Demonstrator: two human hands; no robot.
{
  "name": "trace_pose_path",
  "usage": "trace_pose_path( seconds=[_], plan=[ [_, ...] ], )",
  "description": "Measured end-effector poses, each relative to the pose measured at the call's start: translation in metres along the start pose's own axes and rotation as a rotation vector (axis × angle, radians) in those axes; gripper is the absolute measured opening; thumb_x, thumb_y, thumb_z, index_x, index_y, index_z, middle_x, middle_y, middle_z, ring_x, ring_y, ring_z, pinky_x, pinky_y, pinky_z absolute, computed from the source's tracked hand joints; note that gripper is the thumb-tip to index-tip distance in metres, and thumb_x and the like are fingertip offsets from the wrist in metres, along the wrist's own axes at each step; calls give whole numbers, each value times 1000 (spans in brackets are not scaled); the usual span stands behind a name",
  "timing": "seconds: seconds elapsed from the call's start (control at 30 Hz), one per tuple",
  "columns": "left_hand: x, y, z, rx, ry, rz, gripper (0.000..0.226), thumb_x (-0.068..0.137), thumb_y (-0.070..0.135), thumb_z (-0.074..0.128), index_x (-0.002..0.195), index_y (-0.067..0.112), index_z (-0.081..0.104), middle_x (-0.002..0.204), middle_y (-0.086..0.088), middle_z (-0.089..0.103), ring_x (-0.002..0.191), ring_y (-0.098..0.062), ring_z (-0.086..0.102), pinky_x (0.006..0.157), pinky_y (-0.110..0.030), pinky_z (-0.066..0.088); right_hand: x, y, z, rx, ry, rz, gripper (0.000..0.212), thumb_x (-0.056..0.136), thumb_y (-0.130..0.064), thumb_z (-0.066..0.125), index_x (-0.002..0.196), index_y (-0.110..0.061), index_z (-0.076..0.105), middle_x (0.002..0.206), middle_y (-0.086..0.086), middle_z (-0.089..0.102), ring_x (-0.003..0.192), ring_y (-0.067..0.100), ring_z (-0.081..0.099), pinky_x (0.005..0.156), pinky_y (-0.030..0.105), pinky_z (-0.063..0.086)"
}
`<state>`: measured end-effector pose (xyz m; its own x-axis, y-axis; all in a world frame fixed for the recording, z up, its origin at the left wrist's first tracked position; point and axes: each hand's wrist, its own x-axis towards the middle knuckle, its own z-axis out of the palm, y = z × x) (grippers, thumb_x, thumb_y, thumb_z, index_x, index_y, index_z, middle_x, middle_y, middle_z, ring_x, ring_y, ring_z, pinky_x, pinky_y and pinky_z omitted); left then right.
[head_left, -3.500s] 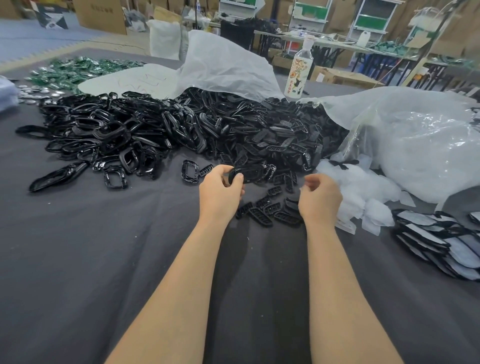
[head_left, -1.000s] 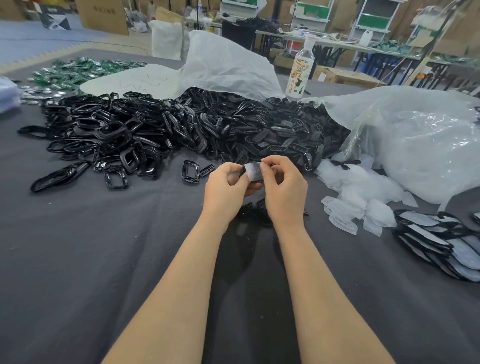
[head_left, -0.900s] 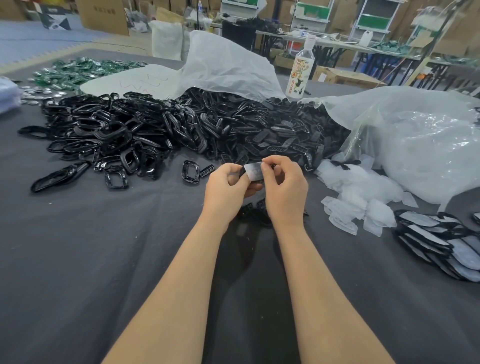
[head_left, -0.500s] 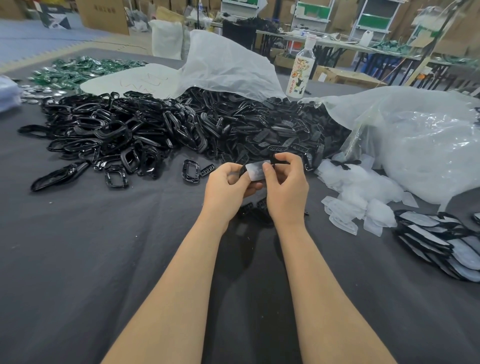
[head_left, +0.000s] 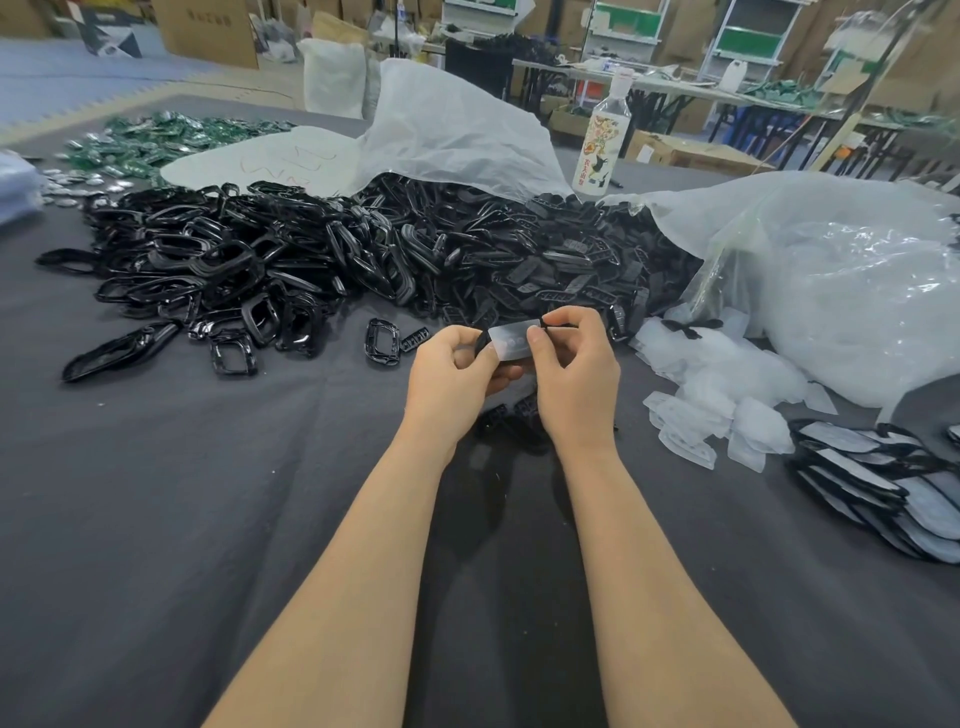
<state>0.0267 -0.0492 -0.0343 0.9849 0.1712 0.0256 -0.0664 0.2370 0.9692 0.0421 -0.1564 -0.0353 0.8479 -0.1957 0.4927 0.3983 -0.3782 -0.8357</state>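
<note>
My left hand (head_left: 451, 373) and my right hand (head_left: 576, 375) meet above the dark cloth, both pinching one small black plastic part (head_left: 511, 340) with a pale translucent film over its top face. The left fingers curl round its left end; the right thumb and fingers pinch its right end. Behind them lies a big heap of black plastic frames and slotted inserts (head_left: 363, 254). A few loose inserts (head_left: 511, 415) sit on the cloth just under my hands, partly hidden.
Clear film scraps (head_left: 722, 384) lie to the right, beside a stack of film-covered black parts (head_left: 883, 483). Large white plastic bags (head_left: 841, 270) bulge at right and behind the heap. A bottle (head_left: 600, 150) stands at the back. Green pieces (head_left: 156, 140) lie far left.
3.5 s ago my hands were apart, the left holding a part. They came together on it a second ago; since then my right fingers have shifted slightly on the film.
</note>
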Motion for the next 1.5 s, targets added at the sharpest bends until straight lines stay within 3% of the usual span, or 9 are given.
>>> trace_pose_path(
  seconds=[0.2,0.33,0.47,0.6,0.8,0.9,1.03,1.33,1.5],
  plan=[
    [2,-2,-1,23,25,12,11,94,2,56,89,11,59,69,1,72,65,-8,71,60,-15,53,-3,0,4,-35,-11,-18,9,89,-7,62,95,-11,56,78,-15,56,69,-8,57,64,2,38],
    [2,-4,-1,100,40,54,13,95,3,55,87,14,58,75,-4,72,67,-7,71,62,-15,53,-2,0,5,-24,-10,45,8,89,-8,63,94,-11,57,82,-13,56,71,0,55,67,5,40],
    [3,-5,-1,138,50,73,14,94,4,55,86,15,57,77,-6,71,69,-9,72,65,-17,55,-2,-1,7,-36,6,66,10,89,-6,62,88,-13,55,88,0,59,73,6,53,67,6,39],
    [4,-6,0,139,69,73,12,95,5,56,88,15,58,80,-7,72,70,-8,72,64,-16,54,-5,-4,8,-98,45,-12,9,88,-3,62,87,-9,56,98,5,52,72,2,49,67,5,39],
    [5,-6,-1,122,98,73,8,95,7,58,90,13,58,84,-13,71,68,-7,71,65,-17,55,-8,-4,10,-181,51,-152,8,87,2,57,90,-5,57,88,3,55,80,21,53,73,31,47],
    [5,-6,-2,124,112,81,7,94,5,56,92,11,58,87,-15,71,71,-10,72,68,-19,55,-9,-4,11,-166,27,-154,13,88,1,57,99,-4,61,93,4,57,84,20,56,77,33,49],
    [5,-6,-3,128,120,84,3,93,7,60,93,10,60,89,-19,71,73,-11,72,67,-18,55,-10,-4,11,-193,30,-207,7,88,0,58,91,-4,63,91,3,56,82,22,56,74,37,50],
    [7,-7,-3,159,137,108,8,94,8,59,100,3,58,98,-31,64,74,-12,72,68,-20,56,-11,-5,9,-217,54,-268,8,86,4,58,89,-2,63,90,2,55,82,23,55,73,37,50],
    [7,-7,-3,159,151,107,9,95,4,56,103,1,57,100,-30,65,76,-15,73,72,-24,57,-12,-4,9,-228,37,-266,10,83,6,59,88,-2,63,89,1,55,81,24,56,71,35,50]
  ],
)
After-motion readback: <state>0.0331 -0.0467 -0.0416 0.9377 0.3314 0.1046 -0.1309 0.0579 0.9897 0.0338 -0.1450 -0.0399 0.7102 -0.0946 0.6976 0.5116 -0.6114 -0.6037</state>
